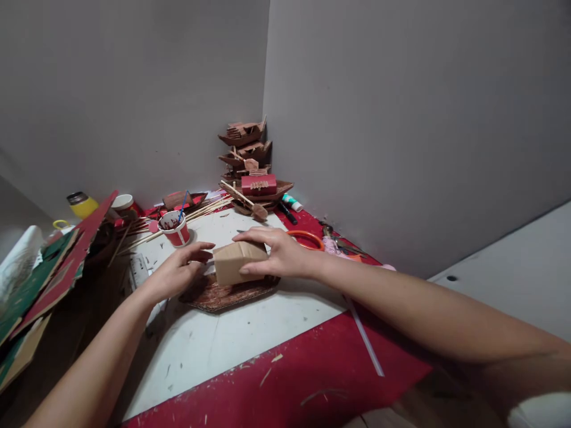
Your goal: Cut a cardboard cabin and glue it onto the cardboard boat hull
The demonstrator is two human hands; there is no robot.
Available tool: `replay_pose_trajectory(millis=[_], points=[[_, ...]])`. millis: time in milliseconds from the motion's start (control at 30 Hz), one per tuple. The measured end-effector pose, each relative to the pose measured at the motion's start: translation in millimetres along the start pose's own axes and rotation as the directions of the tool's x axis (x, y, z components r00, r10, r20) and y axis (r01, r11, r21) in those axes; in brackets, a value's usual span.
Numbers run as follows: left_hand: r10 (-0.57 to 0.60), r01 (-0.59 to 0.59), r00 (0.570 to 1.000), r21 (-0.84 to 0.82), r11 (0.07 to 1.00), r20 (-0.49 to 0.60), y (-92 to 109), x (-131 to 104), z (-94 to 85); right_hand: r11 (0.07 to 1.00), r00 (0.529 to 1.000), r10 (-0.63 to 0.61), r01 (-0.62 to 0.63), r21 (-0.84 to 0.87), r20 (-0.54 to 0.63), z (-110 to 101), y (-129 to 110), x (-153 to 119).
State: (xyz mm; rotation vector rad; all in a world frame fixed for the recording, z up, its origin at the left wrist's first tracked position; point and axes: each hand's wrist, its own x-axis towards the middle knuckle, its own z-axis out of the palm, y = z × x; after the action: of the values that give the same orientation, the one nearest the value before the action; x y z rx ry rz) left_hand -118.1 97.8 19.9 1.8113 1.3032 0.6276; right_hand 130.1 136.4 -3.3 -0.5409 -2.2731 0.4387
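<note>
A folded piece of tan cardboard (234, 267) stands over a brown boat-shaped base (227, 295) on the white board. My right hand (279, 252) grips the cardboard from the right, thumb on its near face and fingers over its top. To the left of it, my left hand (181, 267) hovers with fingers apart, close to the cardboard's left edge and holding nothing. Whether the cardboard rests on the base or is held just above it, I cannot tell. The base's far side is hidden behind the cardboard and my hands.
Several finished model boats (259, 185) are stacked in the corner against the walls. A paper cup (178, 232) with a blue stick stands behind my left hand, near thin wooden sticks (207, 208). Orange-handled scissors (310, 239) lie behind my right wrist. Cardboard sheets (66, 267) lean at left.
</note>
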Motion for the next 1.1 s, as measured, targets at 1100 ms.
replay_pose_trajectory(millis=[1100], points=[[0.086, -0.056, 0.958, -0.114, 0.992, 0.273, -35, -1, 20.8, 1.0, 0.943, 0.004, -0.001, -0.011, 0.332, 7, -8, -17]])
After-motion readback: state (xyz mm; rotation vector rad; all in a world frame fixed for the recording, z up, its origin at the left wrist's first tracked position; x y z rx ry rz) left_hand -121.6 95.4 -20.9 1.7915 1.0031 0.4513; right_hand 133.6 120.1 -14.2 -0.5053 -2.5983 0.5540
